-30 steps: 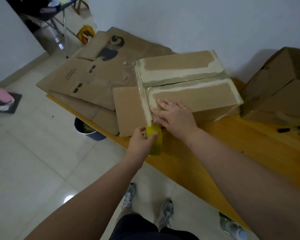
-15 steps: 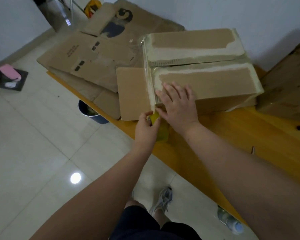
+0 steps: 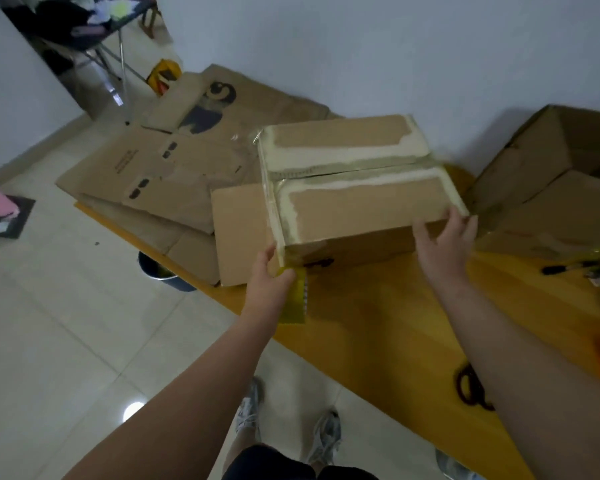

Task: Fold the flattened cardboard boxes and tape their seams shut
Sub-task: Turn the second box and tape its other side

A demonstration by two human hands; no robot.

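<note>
At the table's near edge: folded box under both my hands, tape roll at its corner.
Folded cardboard box sits on the orange-brown table, just 12 o'clock of centre, top flaps closed, with pale torn strips and glossy tape along the middle seam. My left hand is curled round a yellow tape roll at the box's near-left corner, thumb against that corner. My right hand lies on the near-right corner, fingers spread and nearly straight, tips reaching the top edge; blurred, so I cannot tell how firm the hold is. Flattened cardboard is stacked at 10 o'clock, touching the box's left side. A second box stands at 2 o'clock. Dark bucket on the floor at 9 o'clock, under the table edge.
</note>
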